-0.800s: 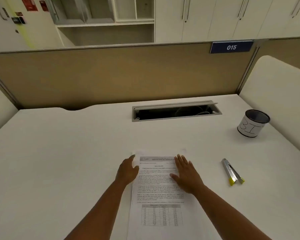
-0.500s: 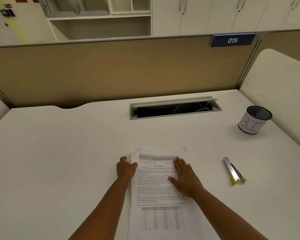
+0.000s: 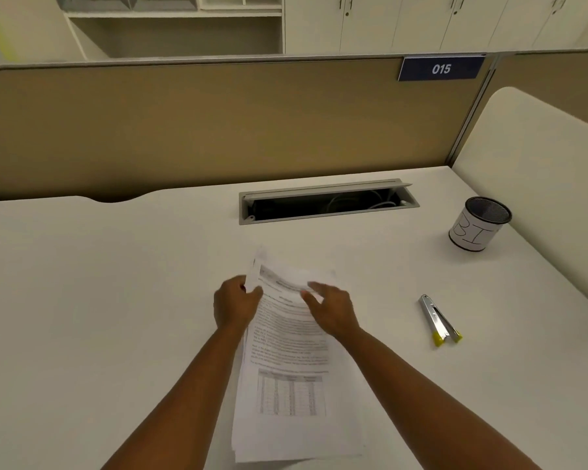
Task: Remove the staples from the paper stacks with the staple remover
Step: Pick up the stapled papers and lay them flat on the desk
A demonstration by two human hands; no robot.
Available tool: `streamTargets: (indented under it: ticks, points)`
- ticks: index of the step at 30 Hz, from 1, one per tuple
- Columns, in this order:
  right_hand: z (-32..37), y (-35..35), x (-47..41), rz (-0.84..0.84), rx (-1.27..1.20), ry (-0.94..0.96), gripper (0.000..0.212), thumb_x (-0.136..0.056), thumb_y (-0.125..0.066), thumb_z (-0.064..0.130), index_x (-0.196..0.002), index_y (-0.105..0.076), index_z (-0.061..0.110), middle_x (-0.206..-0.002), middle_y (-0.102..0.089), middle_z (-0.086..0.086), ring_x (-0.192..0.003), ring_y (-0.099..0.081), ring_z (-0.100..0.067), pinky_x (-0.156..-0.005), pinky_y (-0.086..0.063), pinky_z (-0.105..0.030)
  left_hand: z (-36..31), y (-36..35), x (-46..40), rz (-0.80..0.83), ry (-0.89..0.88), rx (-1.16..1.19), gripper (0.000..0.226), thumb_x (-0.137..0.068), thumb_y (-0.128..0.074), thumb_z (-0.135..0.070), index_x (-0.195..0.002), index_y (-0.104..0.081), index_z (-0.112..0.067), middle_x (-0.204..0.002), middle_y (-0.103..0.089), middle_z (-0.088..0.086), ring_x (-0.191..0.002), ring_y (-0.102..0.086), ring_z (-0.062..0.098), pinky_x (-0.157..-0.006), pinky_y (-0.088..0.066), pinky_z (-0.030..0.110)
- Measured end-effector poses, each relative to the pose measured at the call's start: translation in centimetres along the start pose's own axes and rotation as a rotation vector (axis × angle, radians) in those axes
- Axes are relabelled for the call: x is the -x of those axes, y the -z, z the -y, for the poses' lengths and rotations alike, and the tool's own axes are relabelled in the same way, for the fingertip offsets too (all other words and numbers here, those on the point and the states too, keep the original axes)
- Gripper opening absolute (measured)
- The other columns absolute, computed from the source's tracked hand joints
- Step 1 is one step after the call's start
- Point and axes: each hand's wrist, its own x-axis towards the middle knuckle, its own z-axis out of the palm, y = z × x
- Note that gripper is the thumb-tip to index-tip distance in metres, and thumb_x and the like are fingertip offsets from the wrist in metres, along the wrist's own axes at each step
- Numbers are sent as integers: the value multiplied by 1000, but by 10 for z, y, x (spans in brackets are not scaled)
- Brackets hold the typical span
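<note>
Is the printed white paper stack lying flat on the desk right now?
No. The printed white paper stack has its far end lifted and curled, gripped by the left hand; its near end lies on the white desk.

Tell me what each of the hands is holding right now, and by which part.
The left hand pinches the paper stack at its far left corner, lifting it. The right hand holds nothing, fingers spread over the top sheet. The staple remover lies untouched.

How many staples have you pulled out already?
None that the picture shows. The silver staple remover with yellow tips lies untouched on the white desk, right of the hands. In hand: the left hand pinches the top left corner of the printed white paper stack and lifts it, while the right hand hovers over the page. Left: picking up the remover and pulling every staple.
</note>
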Motion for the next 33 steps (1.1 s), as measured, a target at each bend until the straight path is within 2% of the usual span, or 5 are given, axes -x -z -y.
streamTargets:
  ticks: [2, 5, 14, 21, 33]
  points:
    - [35, 12, -3, 24, -246, -13, 39, -83, -36, 64, -83, -59, 33, -96, -64, 3, -96, -55, -17, -86, -43, -24, -23, 3, 4, -19, -122, -77, 17, -84, -61, -19, -96, -67, -8, -91, -68, 8, -73, -58, 20, -62, -44, 26]
    - [77, 25, -7, 88, -707, -105, 57, -81, -49, 58, -122, -53, 18, -129, -56, -6, -116, -54, -26, -97, -45, -41, -56, 4, 13, -59, -255, -157, 27, -87, -57, -29, -105, -66, -11, -101, -71, 10, -81, -65, 24, -65, -44, 26]
    - [95, 68, -10, -153, -868, -172, 25, -94, -44, 21, -114, -52, 10, -121, -59, -13, -102, -59, -31, -85, -53, -42, -84, -1, 40, -5, -536, -16, 51, -77, -49, -41, -121, -57, -16, -110, -66, 9, -96, -61, 25, -89, -52, 42]
    - [72, 94, -3, 90, -1099, -51, 9, -91, -51, 16, -91, -60, 16, -87, -67, -4, -71, -68, -18, -58, -58, -30, -57, 24, -14, 122, 91, 472, 59, -93, -29, -49, -145, -19, -23, -154, -22, 5, -142, -18, 26, -114, -11, 51]
    - [10, 77, -18, -14, -1019, -287, 7, -83, -63, 14, -87, -61, 8, -87, -67, -11, -76, -65, -28, -65, -55, -40, -6, 42, -42, 268, 213, 456, 24, -68, -77, -25, -80, -67, -7, -78, -71, 8, -64, -67, 20, -56, -54, 26]
